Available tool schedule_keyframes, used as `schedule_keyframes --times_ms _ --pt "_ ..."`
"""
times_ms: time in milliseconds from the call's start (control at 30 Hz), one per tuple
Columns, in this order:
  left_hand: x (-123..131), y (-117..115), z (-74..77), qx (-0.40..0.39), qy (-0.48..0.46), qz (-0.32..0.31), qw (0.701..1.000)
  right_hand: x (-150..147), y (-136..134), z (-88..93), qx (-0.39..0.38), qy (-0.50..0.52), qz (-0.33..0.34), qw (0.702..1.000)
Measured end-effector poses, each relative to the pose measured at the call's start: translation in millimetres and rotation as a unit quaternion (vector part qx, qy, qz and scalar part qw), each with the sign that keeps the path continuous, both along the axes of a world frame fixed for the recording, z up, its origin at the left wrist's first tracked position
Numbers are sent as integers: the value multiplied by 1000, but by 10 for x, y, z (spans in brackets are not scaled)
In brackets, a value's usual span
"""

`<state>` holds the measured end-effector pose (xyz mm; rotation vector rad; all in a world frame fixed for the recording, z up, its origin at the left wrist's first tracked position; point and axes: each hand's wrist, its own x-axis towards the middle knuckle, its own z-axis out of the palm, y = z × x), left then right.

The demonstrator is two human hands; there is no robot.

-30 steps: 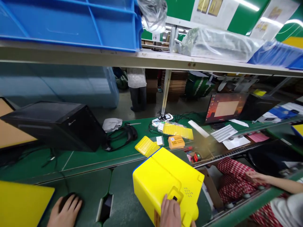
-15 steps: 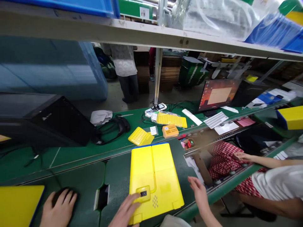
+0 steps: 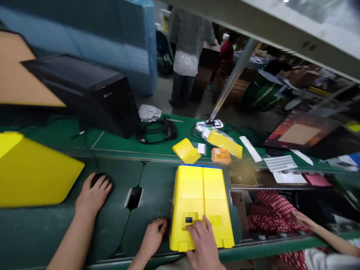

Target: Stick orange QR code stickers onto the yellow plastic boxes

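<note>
A yellow plastic housing [image 3: 189, 189] with a blue far edge lies on the green work surface in front of me. A small black socket [image 3: 188, 220] sits in a square recess on its top. My right hand [image 3: 204, 240] rests over the near part of the housing, fingers apart, fingertips by the recess. It covers part of the surface there. To the left of the housing, my left hand [image 3: 153, 236] is on the work surface with fingers curled in; whatever they hold, if anything, is hidden.
At left another person's hand [image 3: 94, 193] covers a black computer mouse [image 3: 98, 179], near another yellow housing [image 3: 36, 174]. Beyond are a black computer case [image 3: 98, 93], black cables [image 3: 157, 131], yellow dimpled sheets [image 3: 185, 150] and orange cards [image 3: 221, 155]. A seated person's hand [image 3: 305, 219] is at right.
The view has turned left. My right hand has come from the right of the housing onto its top; my left hand has left the housing and now lies beside it.
</note>
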<state>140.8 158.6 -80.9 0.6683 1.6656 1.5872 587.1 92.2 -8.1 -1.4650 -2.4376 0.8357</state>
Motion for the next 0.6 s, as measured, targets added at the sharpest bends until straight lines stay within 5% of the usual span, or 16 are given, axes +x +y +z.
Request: schedule_keyframes --times_ms 67,133,367,500,600 --pt "-142 -60 -168 83 -203 -24 975 87 -59 -26 37 5 -1 999" --pt "-263 -97 -327 136 -295 -33 945 122 -92 -26 74 10 -1 997" --pt "-372 -129 -581 155 -345 -32 925 180 -125 -131 129 -21 12 991" --pt "-383 -132 -642 156 -352 -20 923 548 -129 -136 110 -63 -13 992" --pt "-421 -111 -786 131 -354 20 926 946 -76 59 50 -83 -97 991"
